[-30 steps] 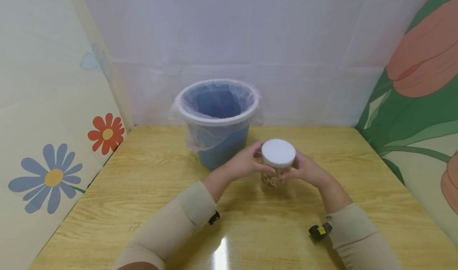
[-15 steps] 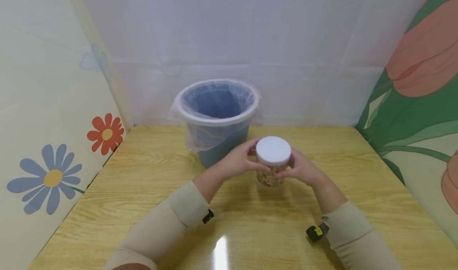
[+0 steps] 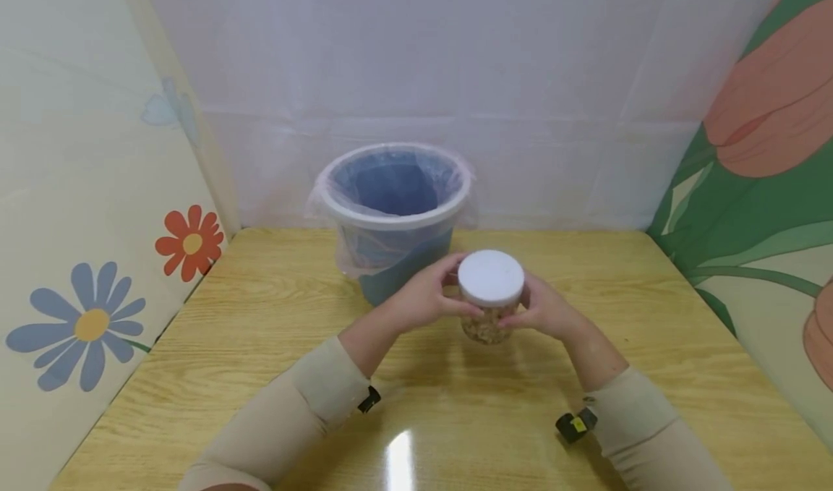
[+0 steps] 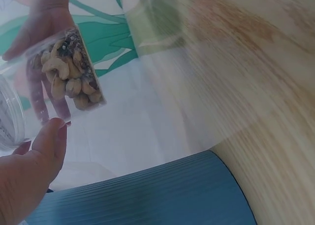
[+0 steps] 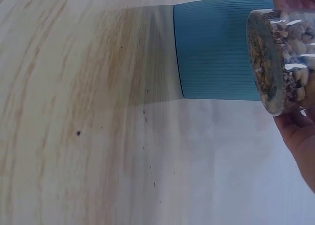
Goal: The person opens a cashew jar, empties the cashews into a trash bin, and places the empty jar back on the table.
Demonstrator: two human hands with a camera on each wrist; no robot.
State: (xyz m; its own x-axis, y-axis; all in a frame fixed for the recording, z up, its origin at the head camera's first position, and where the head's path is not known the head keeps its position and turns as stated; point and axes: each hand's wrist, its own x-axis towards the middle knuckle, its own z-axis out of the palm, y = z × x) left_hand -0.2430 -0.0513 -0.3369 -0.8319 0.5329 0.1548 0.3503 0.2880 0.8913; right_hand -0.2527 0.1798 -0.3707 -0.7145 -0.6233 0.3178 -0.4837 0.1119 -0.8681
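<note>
A clear jar (image 3: 484,326) with a white lid (image 3: 491,277) is held upright between both hands, above the table. Inside it, the left wrist view shows cashew nuts (image 4: 69,75) and dark crumbs filling the lower part. My left hand (image 3: 424,296) grips the jar's left side, its thumb across the front. From the right, my right hand (image 3: 552,307) holds it the same way, thumb low on the wall. The jar's underside (image 5: 263,62) shows in the right wrist view. The far fingers are partly hidden behind the jar in the head view.
A blue bin (image 3: 406,263) with a white rim and a clear liner bag stands behind and left of the jar, close to my left hand. The wood-grain table (image 3: 260,317) meets a white sheet (image 3: 553,100) at the back. Flower-printed panels flank both sides.
Both hands have shifted a little to the left with the jar between them. The grip looks the same, and the bin stays put.
</note>
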